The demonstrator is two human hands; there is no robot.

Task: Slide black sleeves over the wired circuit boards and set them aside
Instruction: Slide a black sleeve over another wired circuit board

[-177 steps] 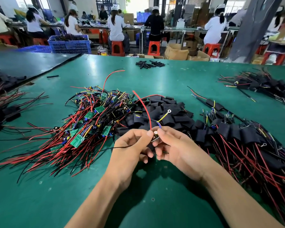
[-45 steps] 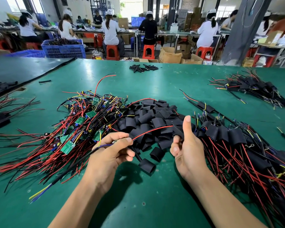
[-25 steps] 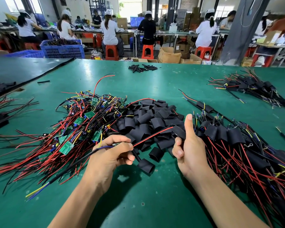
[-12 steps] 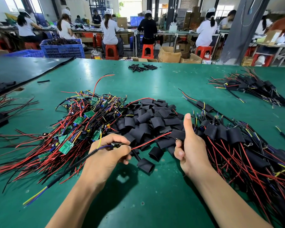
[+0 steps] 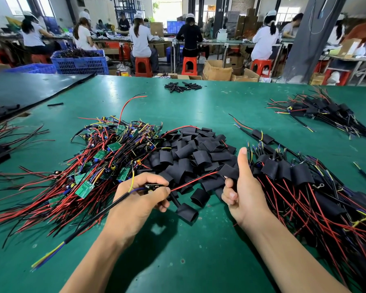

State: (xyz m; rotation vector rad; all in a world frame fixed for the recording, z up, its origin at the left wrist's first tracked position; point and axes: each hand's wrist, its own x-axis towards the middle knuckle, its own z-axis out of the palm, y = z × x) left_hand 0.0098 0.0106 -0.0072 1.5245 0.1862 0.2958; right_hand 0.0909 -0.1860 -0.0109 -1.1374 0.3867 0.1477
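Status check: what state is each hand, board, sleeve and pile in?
left hand, gripping circuit board
right hand, pinching black sleeve
circuit board, bare, unsleeved
black sleeve, on red wire, short of board
loose sleeves, piled, empty
finished pile, sleeved, at right

A small dark circuit board trailing red, black, yellow and blue wires sits pinched in the left hand. Its red wire runs to the mouth of a flat black tubular sleeve gripped by the right hand. Beyond them, loose black sleeves lie heaped. Bare green boards lie tangled to their left, and sleeved boards are piled to their right.
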